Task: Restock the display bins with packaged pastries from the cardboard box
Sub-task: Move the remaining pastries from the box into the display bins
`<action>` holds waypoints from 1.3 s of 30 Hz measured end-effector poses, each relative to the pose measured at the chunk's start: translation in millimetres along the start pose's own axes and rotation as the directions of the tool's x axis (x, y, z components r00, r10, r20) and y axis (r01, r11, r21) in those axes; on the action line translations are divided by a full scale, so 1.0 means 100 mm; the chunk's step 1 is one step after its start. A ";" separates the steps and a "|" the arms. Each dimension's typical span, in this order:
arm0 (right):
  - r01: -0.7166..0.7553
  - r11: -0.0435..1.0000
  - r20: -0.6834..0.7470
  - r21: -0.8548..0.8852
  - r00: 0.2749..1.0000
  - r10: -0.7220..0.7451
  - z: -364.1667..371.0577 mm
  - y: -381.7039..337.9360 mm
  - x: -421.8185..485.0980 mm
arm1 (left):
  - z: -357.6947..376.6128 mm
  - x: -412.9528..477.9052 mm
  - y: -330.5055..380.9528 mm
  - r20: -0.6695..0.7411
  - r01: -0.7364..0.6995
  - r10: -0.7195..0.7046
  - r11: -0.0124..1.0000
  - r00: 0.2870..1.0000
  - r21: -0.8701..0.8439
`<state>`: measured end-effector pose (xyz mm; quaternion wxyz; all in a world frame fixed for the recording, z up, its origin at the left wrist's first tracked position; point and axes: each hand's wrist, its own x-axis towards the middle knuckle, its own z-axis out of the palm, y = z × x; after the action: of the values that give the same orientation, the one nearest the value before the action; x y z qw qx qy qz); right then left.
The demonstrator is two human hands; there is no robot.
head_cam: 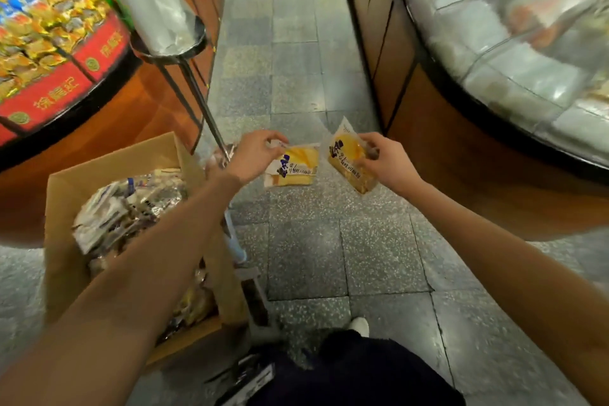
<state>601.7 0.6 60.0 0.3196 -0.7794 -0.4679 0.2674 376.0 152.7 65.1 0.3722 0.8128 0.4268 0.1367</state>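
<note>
My left hand pinches the top corner of a yellow packaged pastry with blue print, held over the floor. My right hand grips a second, similar packaged pastry by its right side, tilted on edge. The two packs hang side by side, a small gap between them. The open cardboard box stands on the floor at lower left, under my left forearm, holding several more wrapped pastries. The display bins with clear dividers curve along the upper right, blurred.
A round red display full of wrapped sweets stands at the upper left. A roll of plastic bags on a metal stand leans beside it. Grey tiled floor runs between the two wooden counters. My dark trousers and a white shoe show below.
</note>
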 end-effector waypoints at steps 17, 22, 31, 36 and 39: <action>-0.152 0.987 -0.404 -0.059 0.907 0.115 -3.00 1.99 -0.46 | 2.60 1.85 3.09 0.259 -0.383 0.393 0.919 0.882 -0.089; -0.288 0.956 -0.471 -0.057 0.852 0.229 -3.61 2.65 -0.48 | 3.32 2.33 3.76 0.339 -0.451 0.472 0.881 0.813 -0.146; -0.464 0.886 -0.533 0.017 0.746 0.400 -4.89 3.90 0.14 | 4.58 3.50 4.76 0.470 -0.447 0.483 0.873 0.739 -0.195; -0.500 0.865 -0.510 0.049 0.732 0.452 -5.42 4.46 0.44 | 5.10 3.97 5.29 0.521 -0.429 0.486 0.872 0.702 -0.235; -0.511 0.858 -0.470 0.057 0.744 0.475 -5.62 4.74 0.63 | 5.39 4.15 5.37 0.569 -0.398 0.455 0.888 0.685 -0.231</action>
<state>1294.6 -251.7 64.9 0.3111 -0.9274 -0.1637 0.1282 1233.2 27.1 44.1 0.4829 0.8718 0.0762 -0.0307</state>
